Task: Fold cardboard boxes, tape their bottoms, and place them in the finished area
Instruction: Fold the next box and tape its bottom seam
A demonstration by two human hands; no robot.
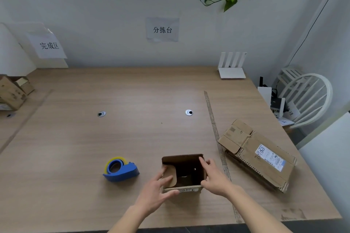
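Nearest item: your left hand [160, 188] is gripping the near left corner of the small box [183, 172], fingers curled over the left wall onto a flap inside, thumb lying along the near edge. Your right hand [214, 176] is holding the box's right wall, fingers hooking over the rim, thumb pressing the outside.

The small box is standing open-side up on the table [132, 138], close to the near edge and slightly right of centre; its inside is lying in shadow.

Left of the box, apart from it, a blue tape dispenser [121, 169] is sitting with its roll showing.

Right of the box, a stack of flattened cardboard [259, 155] is lying beyond a strip running across the tabletop, with a printed label facing up.

Far left, a finished box [14, 91] is resting below a paper sign [47, 45].

At the back, a white router [231, 66] is standing against the wall; a second sign [162, 29] is hanging above.
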